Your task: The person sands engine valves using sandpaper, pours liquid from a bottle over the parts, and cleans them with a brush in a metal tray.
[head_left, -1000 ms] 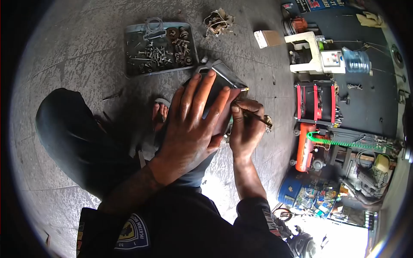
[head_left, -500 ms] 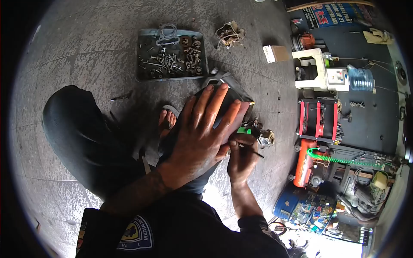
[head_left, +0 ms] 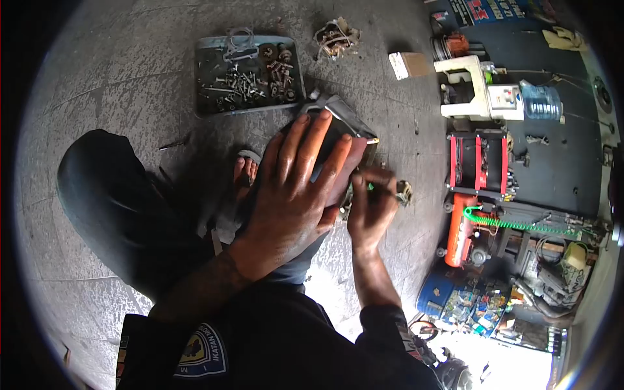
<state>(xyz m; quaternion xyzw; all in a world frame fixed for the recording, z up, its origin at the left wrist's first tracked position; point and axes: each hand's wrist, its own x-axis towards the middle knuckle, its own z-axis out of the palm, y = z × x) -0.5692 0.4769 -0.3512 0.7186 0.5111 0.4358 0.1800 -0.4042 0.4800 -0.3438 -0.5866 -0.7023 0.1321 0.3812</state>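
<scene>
My left hand (head_left: 286, 201) lies palm down with its fingers spread on a dark piece with a flat reddish-brown surface (head_left: 348, 166), which rests over my leg. Beyond my fingertips a grey angular part (head_left: 344, 117) sticks out. At the right edge of the piece, my right hand (head_left: 374, 208) is closed in a pinch round a thin dark stick, mostly hidden by the fingers in this frame. Partly behind my right hand sits a metal part (head_left: 404, 193), and a bit of green shows between the fingers.
A tray (head_left: 250, 110) of bolts, springs and gears lies on the floor, with a dirty metal part (head_left: 337, 39) and a small box (head_left: 413, 65) farther right. Along the right stand a white stool (head_left: 478, 84), a red rack (head_left: 480, 162) and an orange compressor (head_left: 460, 227).
My right hand has moved up along the piece's edge since half a second ago, and the stick's free end no longer shows. My left hand stays on the piece. The view has shifted slightly.
</scene>
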